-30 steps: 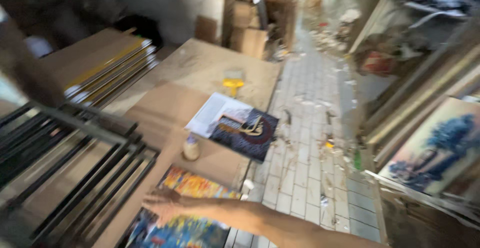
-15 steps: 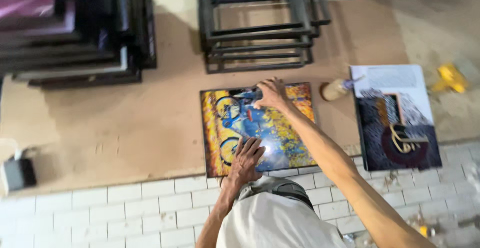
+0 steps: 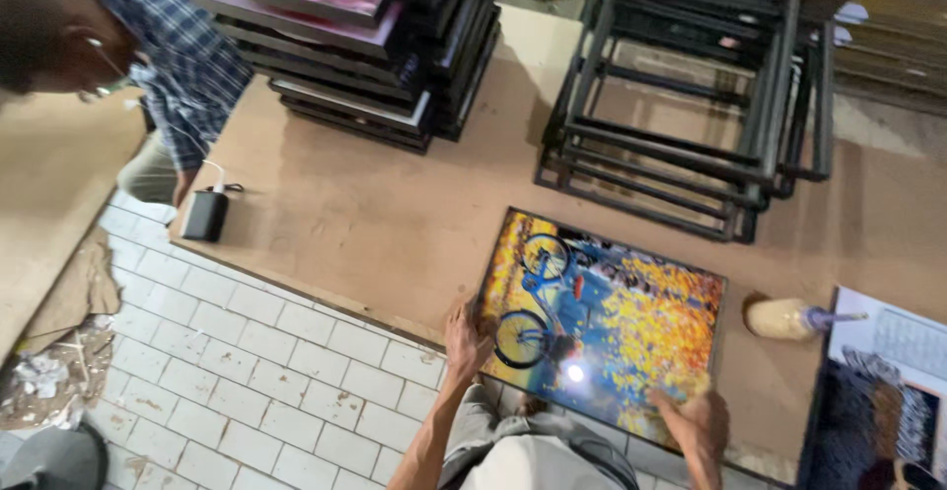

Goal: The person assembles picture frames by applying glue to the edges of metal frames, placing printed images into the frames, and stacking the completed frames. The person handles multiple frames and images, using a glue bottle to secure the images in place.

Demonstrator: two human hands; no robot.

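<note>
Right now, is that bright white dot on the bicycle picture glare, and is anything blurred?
Head view: the white dot on the glossy bicycle picture looks like glare from a light above; the right hand at its lower corner is smeared by motion; the left hand on its near edge and the empty black frames are fairly sharp.

No label, sign or screen shows. 1 package-like thing: a small tan glue bottle point(image 3: 784, 318) with a purple tip, lying just right of the glossy bicycle picture point(image 3: 602, 322).
</note>
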